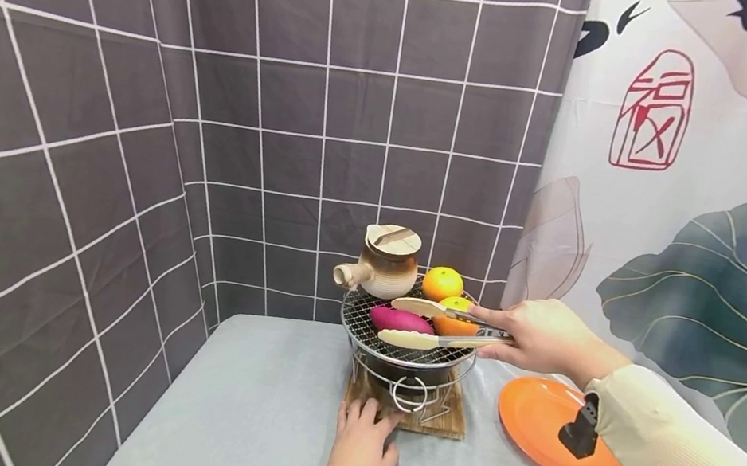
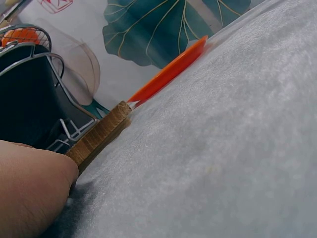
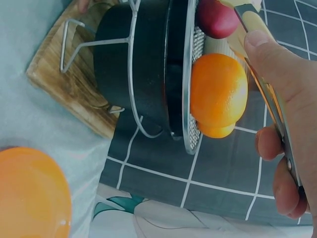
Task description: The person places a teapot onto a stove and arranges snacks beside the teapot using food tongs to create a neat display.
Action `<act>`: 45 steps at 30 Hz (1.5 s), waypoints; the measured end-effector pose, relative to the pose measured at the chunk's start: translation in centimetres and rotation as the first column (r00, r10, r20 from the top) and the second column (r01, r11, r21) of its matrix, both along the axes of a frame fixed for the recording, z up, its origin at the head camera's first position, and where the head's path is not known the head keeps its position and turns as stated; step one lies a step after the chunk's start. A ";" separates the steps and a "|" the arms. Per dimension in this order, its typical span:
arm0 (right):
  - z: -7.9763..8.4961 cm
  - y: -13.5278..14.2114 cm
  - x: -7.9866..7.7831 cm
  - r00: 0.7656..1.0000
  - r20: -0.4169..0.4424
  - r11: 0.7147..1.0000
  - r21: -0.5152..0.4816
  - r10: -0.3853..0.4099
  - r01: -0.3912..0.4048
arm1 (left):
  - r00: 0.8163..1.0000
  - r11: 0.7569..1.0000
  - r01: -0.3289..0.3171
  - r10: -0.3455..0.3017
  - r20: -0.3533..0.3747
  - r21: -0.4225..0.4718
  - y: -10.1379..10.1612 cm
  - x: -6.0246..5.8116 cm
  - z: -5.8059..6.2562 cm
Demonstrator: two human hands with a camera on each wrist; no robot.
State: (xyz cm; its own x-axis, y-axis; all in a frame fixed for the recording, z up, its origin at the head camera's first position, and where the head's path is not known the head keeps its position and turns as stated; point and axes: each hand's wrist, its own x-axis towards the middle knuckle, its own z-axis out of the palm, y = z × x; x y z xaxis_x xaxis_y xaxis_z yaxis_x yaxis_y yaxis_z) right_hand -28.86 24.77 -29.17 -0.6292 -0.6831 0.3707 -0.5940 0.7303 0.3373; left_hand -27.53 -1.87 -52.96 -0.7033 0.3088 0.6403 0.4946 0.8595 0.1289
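My right hand (image 1: 539,337) grips metal tongs (image 1: 473,343) with pale scalloped tips, held over the round wire-mesh grill (image 1: 358,335). The tips stand apart, one on each side of a purple sweet potato (image 1: 397,320) in the head view; I cannot tell whether they touch it. Two oranges lie on the mesh: the near orange (image 3: 219,89) beside the tongs and the far orange (image 1: 442,284) behind. Low in front, my left hand (image 1: 362,445) rests with extended fingers at the front left edge of the wooden board (image 1: 447,421) beneath the stove (image 3: 131,59).
A clay teapot (image 1: 390,268) with a wooden lid and side handle stands at the back left of the mesh. To the right on the grey cloth (image 1: 246,407) lies an orange plate (image 1: 533,426), partly under the right sleeve. A gridded curtain (image 1: 357,102) hangs close behind.
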 end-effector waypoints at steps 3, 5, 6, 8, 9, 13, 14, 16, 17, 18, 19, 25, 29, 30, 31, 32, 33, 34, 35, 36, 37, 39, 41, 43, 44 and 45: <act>0.1 0.0 -0.1 1.000 0.005 1.000 -0.001 -0.001 0.001 | 1.000 1.000 0.001 -0.001 -0.009 0.002 0.0 0.0 0.0; 0.1 0.0 -0.1 1.000 0.006 1.000 -0.004 0.002 -0.002 | 1.000 1.000 0.001 -0.001 -0.016 0.004 -0.1 0.0 -0.1; 0.1 -0.1 -0.1 1.000 0.006 1.000 -0.006 0.003 -0.003 | 1.000 1.000 0.001 -0.001 -0.019 0.006 -0.1 0.0 -0.1; 0.2 -0.1 -0.1 1.000 0.010 1.000 -0.008 0.004 -0.004 | 1.000 1.000 0.001 -0.001 -0.020 0.008 -0.1 0.0 -0.1; 0.3 -0.1 0.0 1.000 0.011 1.000 -0.009 0.001 -0.001 | 1.000 1.000 0.000 0.000 -0.021 0.008 -0.1 -0.1 -0.2; 0.7 0.0 0.1 1.000 0.012 1.000 -0.008 -0.020 0.020 | 1.000 1.000 -0.004 0.004 -0.017 0.003 -0.2 0.0 -0.2; 0.9 0.1 0.2 1.000 0.009 1.000 -0.010 -0.025 0.025 | 1.000 1.000 -0.004 0.004 -0.017 0.001 -0.2 0.0 -0.3; 1.2 0.3 0.3 1.000 0.001 0.999 -0.016 -0.030 0.030 | 1.000 1.000 -0.004 0.004 -0.016 0.000 -0.3 0.0 -0.3; 1.4 0.4 0.3 0.999 -0.001 0.999 -0.022 -0.032 0.032 | 1.000 1.000 -0.003 0.003 -0.015 0.002 -0.3 0.0 -0.3; 1.6 0.6 0.4 0.999 0.001 0.999 -0.029 -0.037 0.037 | 1.000 1.000 -0.002 0.002 -0.014 0.002 -0.3 0.0 -0.3; 1.7 0.8 0.4 0.999 0.001 0.998 -0.038 -0.041 0.041 | 1.000 1.000 -0.001 0.001 -0.014 0.001 -0.3 0.1 -0.2; 2.7 2.5 0.4 0.997 -0.003 0.993 -0.082 -0.084 0.083 | 1.000 1.000 0.003 -0.003 -0.005 0.007 -0.3 0.3 -0.1; 3.1 3.9 0.3 0.991 0.005 0.987 -0.094 -0.134 0.134 | 1.000 1.000 0.005 -0.005 -0.015 0.016 -0.2 0.3 -0.3; 3.2 4.3 0.3 0.989 0.008 0.984 -0.097 -0.147 0.147 | 1.000 1.000 0.005 -0.005 -0.019 0.016 -0.2 0.3 -0.3; 3.2 4.6 0.3 0.987 0.012 0.982 -0.102 -0.161 0.162 | 1.000 1.000 0.005 -0.004 -0.020 0.016 -0.2 0.3 -0.3; 3.3 5.0 0.3 0.984 0.016 0.979 -0.104 -0.177 0.177 | 1.000 1.000 0.005 -0.005 -0.020 0.015 -0.1 0.2 -0.4; 3.4 5.4 0.4 0.981 0.023 0.975 -0.109 -0.192 0.193 | 1.000 1.000 0.005 -0.005 -0.018 0.013 -0.1 0.2 -0.4; 3.4 5.8 0.4 0.976 0.034 0.970 -0.114 -0.213 0.216 | 1.000 1.000 0.004 -0.004 -0.016 0.011 -0.1 0.2 -0.4; 3.4 6.2 0.5 0.971 0.046 0.964 -0.118 -0.235 0.239 | 1.000 1.000 0.005 -0.005 -0.010 0.008 0.0 0.3 -0.4; 3.5 6.6 0.5 0.965 0.059 0.957 -0.123 -0.257 0.263 | 1.000 1.000 0.005 -0.005 -0.003 0.006 0.0 0.3 -0.4; 3.5 7.1 0.5 0.957 0.074 0.950 -0.123 -0.281 0.289 | 1.000 1.000 0.005 -0.005 0.007 0.006 0.0 0.3 -0.3; 3.4 8.1 0.6 0.940 0.109 0.934 -0.123 -0.324 0.336 | 1.000 1.000 0.003 -0.003 0.022 0.003 0.0 0.3 -0.3; 3.4 9.2 0.6 0.924 0.137 0.920 -0.121 -0.357 0.374 | 0.999 1.000 0.000 0.000 0.037 0.000 0.1 0.3 -0.2; 3.3 10.3 0.7 0.907 0.165 0.905 -0.121 -0.387 0.408 | 0.999 1.000 -0.003 0.003 0.041 -0.005 0.1 0.3 -0.1; 3.3 10.9 0.8 0.898 0.184 0.897 -0.123 -0.399 0.424 | 0.999 1.000 -0.004 0.004 0.041 -0.007 0.1 0.3 -0.1; 3.2 11.5 0.9 0.889 0.199 0.889 -0.126 -0.412 0.440 | 0.999 1.000 -0.003 0.004 0.040 -0.008 0.1 0.3 -0.1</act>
State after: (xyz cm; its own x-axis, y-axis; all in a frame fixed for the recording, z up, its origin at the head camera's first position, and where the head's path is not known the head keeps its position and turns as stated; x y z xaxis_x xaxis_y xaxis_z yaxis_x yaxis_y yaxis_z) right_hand -28.01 36.22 -25.94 -0.9066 -0.2743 0.3207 -0.2492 0.9613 0.1176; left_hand -27.27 -1.79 -53.03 -0.7296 0.3114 0.6089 0.4861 0.8624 0.1414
